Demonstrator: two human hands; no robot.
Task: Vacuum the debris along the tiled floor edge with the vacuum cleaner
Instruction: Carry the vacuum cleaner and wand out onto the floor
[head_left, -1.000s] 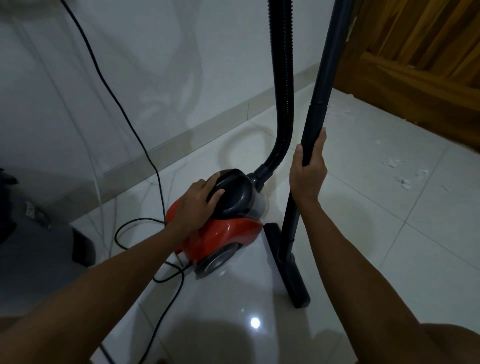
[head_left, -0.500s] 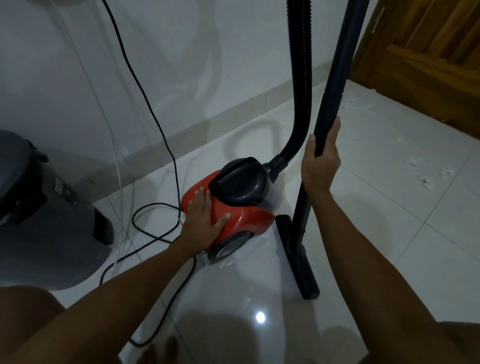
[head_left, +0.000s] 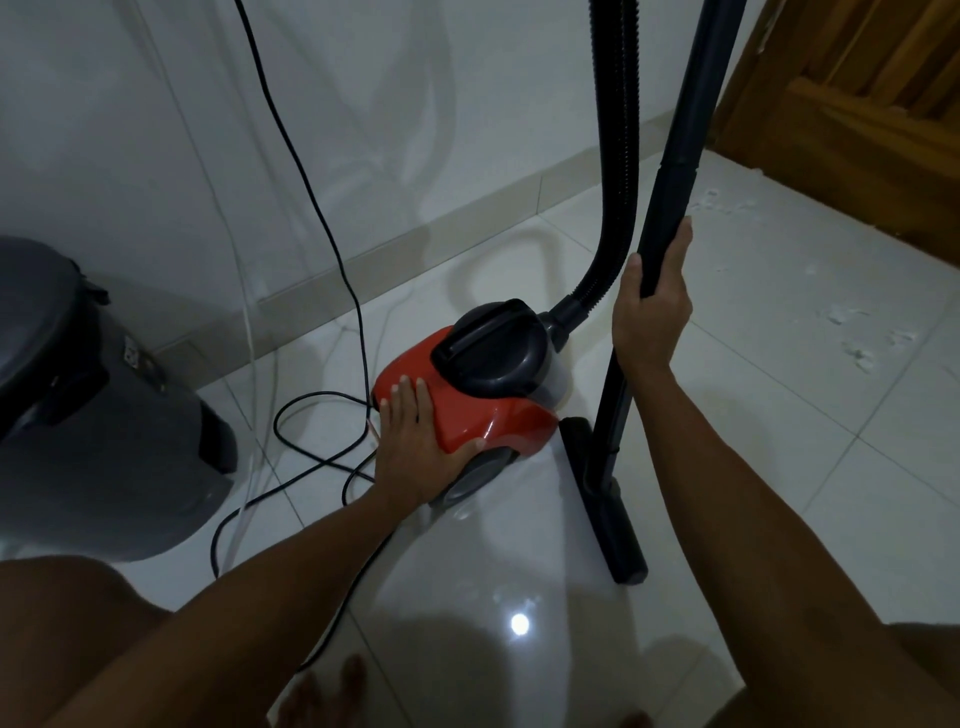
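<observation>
A small red and black vacuum cleaner (head_left: 498, 415) sits on the glossy white tiled floor. My left hand (head_left: 415, 441) presses flat on its red rear shell, fingers straight. My right hand (head_left: 652, 312) grips the upright black wand (head_left: 675, 171), whose floor nozzle (head_left: 602, 499) rests on the tiles right of the body. A ribbed black hose (head_left: 618, 156) rises from the vacuum's front. White debris (head_left: 852, 343) lies scattered on the tiles at right, and more debris (head_left: 722, 202) lies near the wooden door.
A grey lidded bin (head_left: 93, 415) stands at the left by the wall. The black power cord (head_left: 322, 441) loops on the floor behind the vacuum and runs up the wall. A wooden door (head_left: 857, 104) fills the upper right. My toes (head_left: 332, 691) show at the bottom.
My left hand moved off the black top handle to the red rear shell and now lies flat there. My view shifted left, bringing the grey bin in. The right hand keeps its hold.
</observation>
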